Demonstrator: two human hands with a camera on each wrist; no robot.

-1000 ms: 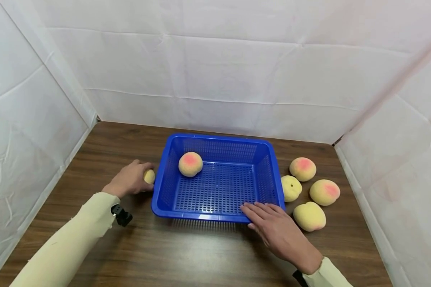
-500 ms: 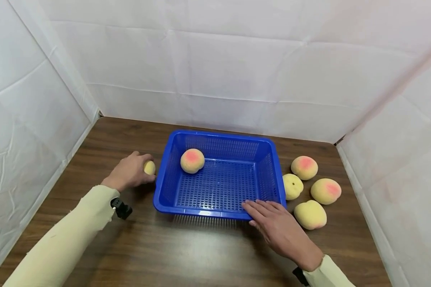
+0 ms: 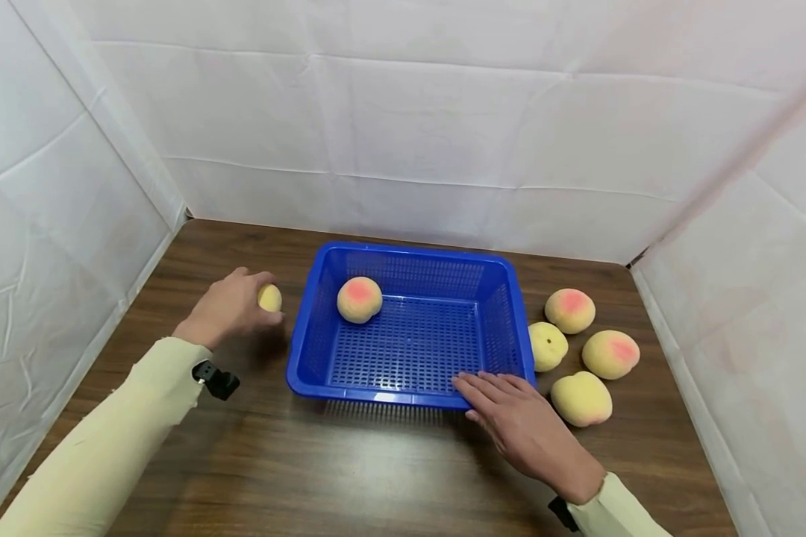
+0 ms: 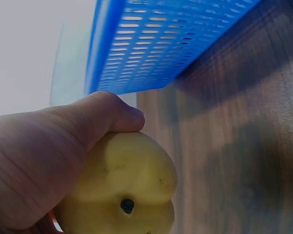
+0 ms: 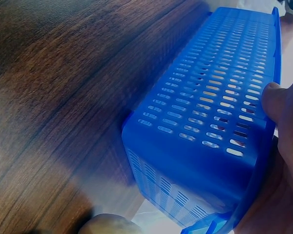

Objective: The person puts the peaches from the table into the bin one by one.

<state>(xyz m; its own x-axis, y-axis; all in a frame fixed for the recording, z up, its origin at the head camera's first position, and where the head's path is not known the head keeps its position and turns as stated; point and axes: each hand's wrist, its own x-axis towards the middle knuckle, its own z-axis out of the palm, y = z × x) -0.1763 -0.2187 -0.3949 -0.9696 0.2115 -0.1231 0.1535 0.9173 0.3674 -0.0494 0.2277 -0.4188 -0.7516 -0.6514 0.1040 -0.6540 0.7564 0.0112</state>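
My left hand holds a yellow peach to the left of the blue plastic basket. In the left wrist view, the thumb presses on top of this peach, whose dark stem pit faces the camera; most of the fingers are hidden. My right hand grips the basket's near right corner, its fingers lying over the rim. The right wrist view has the thumb against the outer wall. Inside the basket, toward its far left corner, sits one pink-topped peach.
Right of the basket lie several peaches: a pink-topped one, one with its pit showing close to the basket wall, and others beyond. White sheeting encloses the brown wooden table at the back and both sides.
My left hand has moved up and slightly left in the head view, carrying the peach away from the basket's left wall. The right hand has stayed on the rim.
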